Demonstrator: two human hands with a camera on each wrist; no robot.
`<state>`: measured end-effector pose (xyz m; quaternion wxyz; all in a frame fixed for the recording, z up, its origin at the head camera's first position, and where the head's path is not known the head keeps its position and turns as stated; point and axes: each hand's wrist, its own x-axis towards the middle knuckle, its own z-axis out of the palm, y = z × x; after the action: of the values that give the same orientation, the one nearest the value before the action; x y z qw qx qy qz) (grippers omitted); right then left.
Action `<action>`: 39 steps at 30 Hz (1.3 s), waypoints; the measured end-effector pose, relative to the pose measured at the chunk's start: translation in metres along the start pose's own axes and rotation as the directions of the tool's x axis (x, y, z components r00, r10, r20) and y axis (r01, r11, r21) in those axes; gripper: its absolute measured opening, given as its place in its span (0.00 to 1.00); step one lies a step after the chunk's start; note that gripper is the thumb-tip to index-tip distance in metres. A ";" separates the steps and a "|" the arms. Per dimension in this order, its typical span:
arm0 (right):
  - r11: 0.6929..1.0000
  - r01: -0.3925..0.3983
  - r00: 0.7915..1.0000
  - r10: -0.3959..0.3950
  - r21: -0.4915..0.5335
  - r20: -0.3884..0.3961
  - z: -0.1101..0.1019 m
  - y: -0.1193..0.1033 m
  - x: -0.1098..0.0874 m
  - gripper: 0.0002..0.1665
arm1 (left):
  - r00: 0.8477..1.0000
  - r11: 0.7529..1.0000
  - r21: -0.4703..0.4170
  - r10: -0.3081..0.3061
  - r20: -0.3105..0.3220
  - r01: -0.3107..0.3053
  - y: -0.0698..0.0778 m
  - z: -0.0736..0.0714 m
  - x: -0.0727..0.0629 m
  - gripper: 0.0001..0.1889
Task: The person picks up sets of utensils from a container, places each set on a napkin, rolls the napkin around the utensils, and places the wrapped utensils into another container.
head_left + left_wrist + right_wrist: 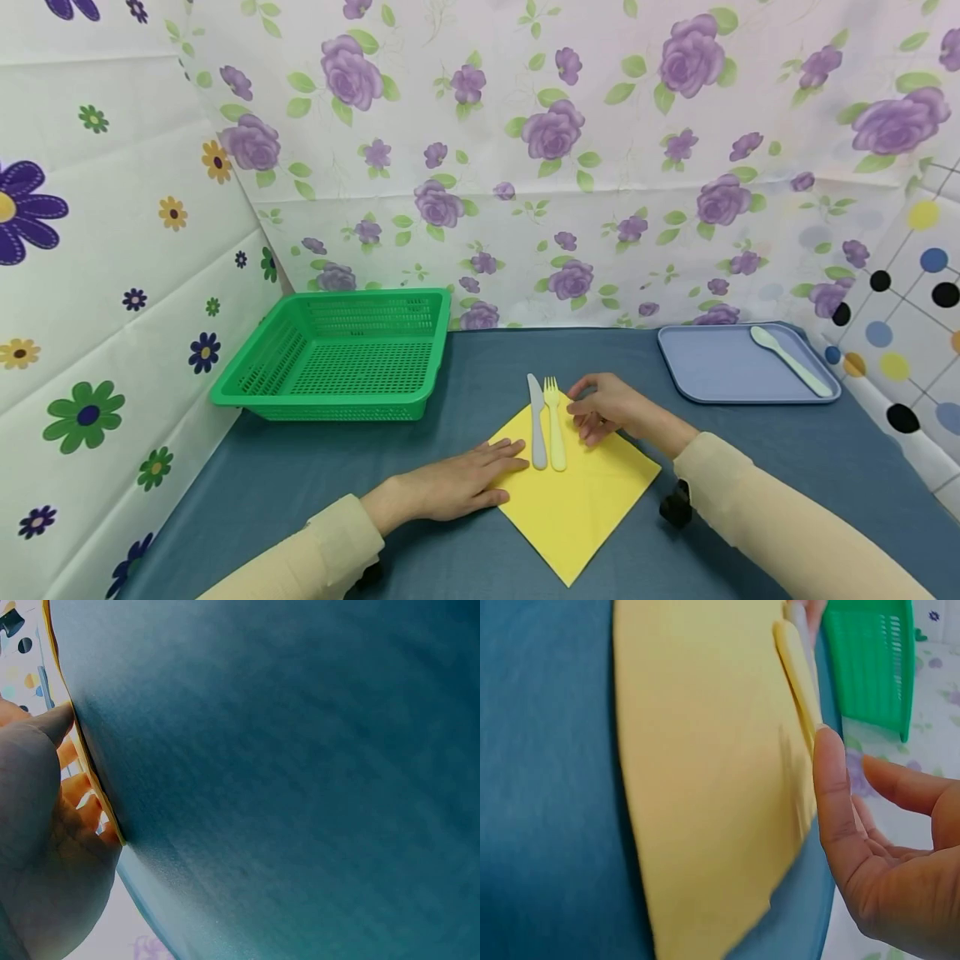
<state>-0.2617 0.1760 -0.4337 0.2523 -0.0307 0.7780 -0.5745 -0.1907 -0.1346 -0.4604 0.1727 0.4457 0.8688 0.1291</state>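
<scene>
A yellow napkin lies diagonally on the blue table, one corner toward me. On its upper part a grey knife and a pale yellow fork lie side by side, tips pointing away. My left hand rests with spread fingers on the napkin's left corner, fingertips close to the knife. Over the napkin's far right side, my right hand is beside the fork, fingers slightly bent. In the right wrist view, the thumb overlaps the fork and stands apart from the index finger.
A green plastic basket stands at the back left of the table. At the back right a blue-grey tray holds a pale green spoon. Flowered cloths hang behind the table and to the left.
</scene>
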 end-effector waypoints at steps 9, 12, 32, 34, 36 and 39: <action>0.999 0.044 0.998 -0.043 -0.024 0.054 -0.039 0.000 -0.007 0.31 | 1.000 1.000 -0.008 0.002 -0.005 -0.002 0.000 0.001 -0.001 0.30; 0.998 0.059 0.996 -0.056 -0.036 0.068 -0.050 0.002 -0.010 0.32 | 1.000 1.000 -0.010 0.008 -0.004 -0.008 0.000 0.001 -0.002 0.30; 0.996 0.049 0.998 -0.045 -0.073 0.054 -0.125 0.010 -0.031 0.39 | 1.000 1.000 -0.019 -0.001 0.007 0.001 0.003 -0.002 -0.002 0.30; 0.996 0.048 0.998 -0.045 -0.071 0.049 -0.130 0.011 -0.032 0.40 | 1.000 1.000 -0.016 -0.004 0.008 0.004 0.002 -0.002 -0.002 0.30; 0.997 0.045 0.998 -0.042 -0.065 0.043 -0.134 0.013 -0.032 0.40 | 1.000 1.000 -0.011 -0.006 0.007 0.006 0.002 -0.002 -0.002 0.30; 0.997 0.047 0.998 -0.044 -0.067 0.045 -0.139 0.014 -0.033 0.40 | 1.000 1.000 -0.007 -0.005 0.007 0.005 0.002 -0.001 -0.002 0.30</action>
<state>-0.2891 0.3141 -0.4056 0.2548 -0.0695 0.7905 -0.5526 -0.1889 -0.1351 -0.4586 0.1777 0.4433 0.8689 0.1303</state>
